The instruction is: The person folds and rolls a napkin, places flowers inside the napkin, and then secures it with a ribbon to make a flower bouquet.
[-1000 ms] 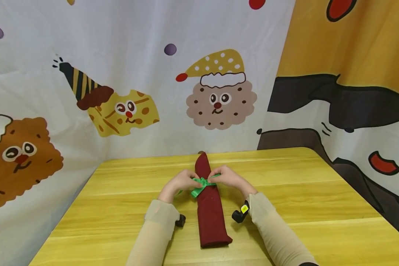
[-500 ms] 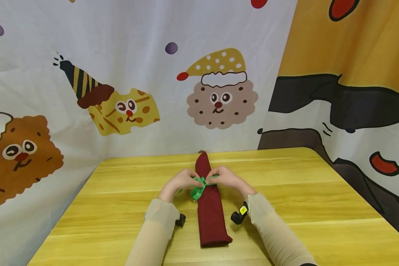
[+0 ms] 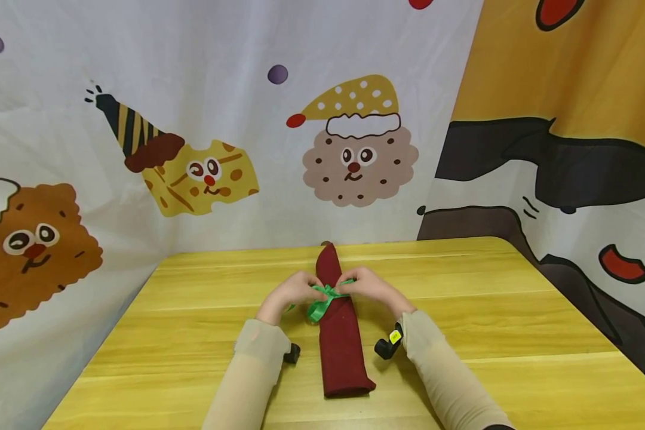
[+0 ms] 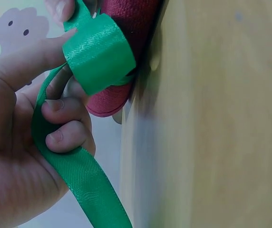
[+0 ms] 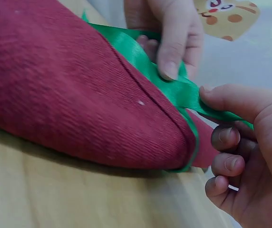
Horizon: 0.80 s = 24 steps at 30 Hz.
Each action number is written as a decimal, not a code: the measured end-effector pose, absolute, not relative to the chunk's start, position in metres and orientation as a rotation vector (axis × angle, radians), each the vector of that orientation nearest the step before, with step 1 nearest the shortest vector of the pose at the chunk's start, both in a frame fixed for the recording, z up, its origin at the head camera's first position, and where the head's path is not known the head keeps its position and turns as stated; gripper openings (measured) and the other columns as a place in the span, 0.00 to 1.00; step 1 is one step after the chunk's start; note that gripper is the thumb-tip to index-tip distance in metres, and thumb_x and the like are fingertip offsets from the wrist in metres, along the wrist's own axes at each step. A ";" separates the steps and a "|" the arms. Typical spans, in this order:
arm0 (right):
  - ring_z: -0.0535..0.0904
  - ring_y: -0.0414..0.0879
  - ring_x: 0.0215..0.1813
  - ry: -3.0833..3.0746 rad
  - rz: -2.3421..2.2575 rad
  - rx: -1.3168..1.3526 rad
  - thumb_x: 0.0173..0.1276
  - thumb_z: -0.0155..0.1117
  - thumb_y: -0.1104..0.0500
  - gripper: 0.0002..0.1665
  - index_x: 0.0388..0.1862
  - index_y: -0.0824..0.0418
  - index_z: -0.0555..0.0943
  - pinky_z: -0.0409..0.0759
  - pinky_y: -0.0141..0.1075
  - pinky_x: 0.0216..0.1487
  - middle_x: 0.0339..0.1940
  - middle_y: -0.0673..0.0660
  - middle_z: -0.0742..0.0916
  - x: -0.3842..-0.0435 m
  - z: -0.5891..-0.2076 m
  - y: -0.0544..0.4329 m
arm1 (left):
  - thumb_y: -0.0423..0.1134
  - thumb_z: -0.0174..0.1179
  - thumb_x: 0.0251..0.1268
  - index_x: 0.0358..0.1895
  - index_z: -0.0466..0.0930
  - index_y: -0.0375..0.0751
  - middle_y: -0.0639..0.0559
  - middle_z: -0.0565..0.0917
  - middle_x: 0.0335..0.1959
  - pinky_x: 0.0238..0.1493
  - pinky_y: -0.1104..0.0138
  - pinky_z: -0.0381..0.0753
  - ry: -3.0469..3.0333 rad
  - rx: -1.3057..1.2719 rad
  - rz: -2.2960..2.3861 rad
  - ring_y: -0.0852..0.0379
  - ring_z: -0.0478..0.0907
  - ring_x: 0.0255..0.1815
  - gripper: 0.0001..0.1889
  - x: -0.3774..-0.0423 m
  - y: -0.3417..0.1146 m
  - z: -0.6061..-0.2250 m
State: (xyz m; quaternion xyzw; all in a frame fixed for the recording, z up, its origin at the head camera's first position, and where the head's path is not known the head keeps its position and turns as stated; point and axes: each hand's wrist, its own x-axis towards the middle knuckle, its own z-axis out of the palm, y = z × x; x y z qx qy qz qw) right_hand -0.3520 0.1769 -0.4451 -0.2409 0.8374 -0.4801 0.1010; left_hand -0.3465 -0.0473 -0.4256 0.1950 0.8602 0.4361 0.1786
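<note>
A long dark red cloth roll [image 3: 344, 352] lies on the table, pointing away from me, with a green ribbon [image 3: 318, 310] tied round its upper part. My left hand [image 3: 300, 289] pinches the ribbon on the left of the knot. In the left wrist view a wide ribbon loop [image 4: 100, 54] stands at the thumb and index finger, and a loose tail [image 4: 91, 183] runs down past the curled fingers. On the other side my right hand [image 3: 366, 283] pinches another part of the ribbon between thumb and index finger, its remaining fingers [image 5: 228, 164] loosely curled.
The wood-patterned table [image 3: 489, 310] reaches back to a cartoon-printed curtain [image 3: 236, 71]. A black wrist camera [image 3: 389, 343] sits at the right cuff, close over the table, and another [image 3: 292, 355] at the left cuff.
The ribbon loop on the left hangs a little fuller than a second ago. The right hand moved slightly left towards the knot, then back right. The roll stays in place.
</note>
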 end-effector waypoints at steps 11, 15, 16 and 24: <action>0.70 0.42 0.30 2.480 -1.415 -0.725 0.66 0.66 0.57 0.08 0.35 0.61 0.88 0.71 0.37 0.36 0.31 0.52 0.86 -0.351 -0.442 0.179 | 0.38 0.67 0.60 0.35 0.85 0.40 0.52 0.82 0.34 0.33 0.63 0.75 2.439 0.542 1.231 0.56 0.73 0.31 0.05 -0.344 -0.047 -0.424; 0.65 0.41 0.24 2.495 -1.391 -0.753 0.66 0.66 0.58 0.07 0.34 0.60 0.88 0.67 0.35 0.31 0.27 0.51 0.84 -0.350 -0.444 0.174 | 0.39 0.67 0.60 0.33 0.85 0.40 0.52 0.81 0.30 0.31 0.64 0.72 2.436 0.558 1.232 0.57 0.70 0.26 0.06 -0.346 -0.047 -0.427; 0.65 0.40 0.24 2.501 -1.386 -0.755 0.66 0.66 0.58 0.06 0.35 0.60 0.88 0.67 0.34 0.30 0.27 0.50 0.84 -0.349 -0.444 0.172 | 0.39 0.68 0.60 0.33 0.85 0.40 0.52 0.81 0.29 0.30 0.64 0.72 2.435 0.563 1.234 0.57 0.70 0.26 0.06 -0.347 -0.047 -0.427; 0.55 0.39 0.18 2.522 -1.344 -0.756 0.67 0.65 0.58 0.06 0.36 0.58 0.87 0.62 0.33 0.25 0.22 0.50 0.82 -0.345 -0.446 0.163 | 0.37 0.66 0.62 0.34 0.85 0.39 0.51 0.78 0.23 0.26 0.67 0.67 2.410 0.580 1.258 0.59 0.63 0.20 0.05 -0.345 -0.047 -0.424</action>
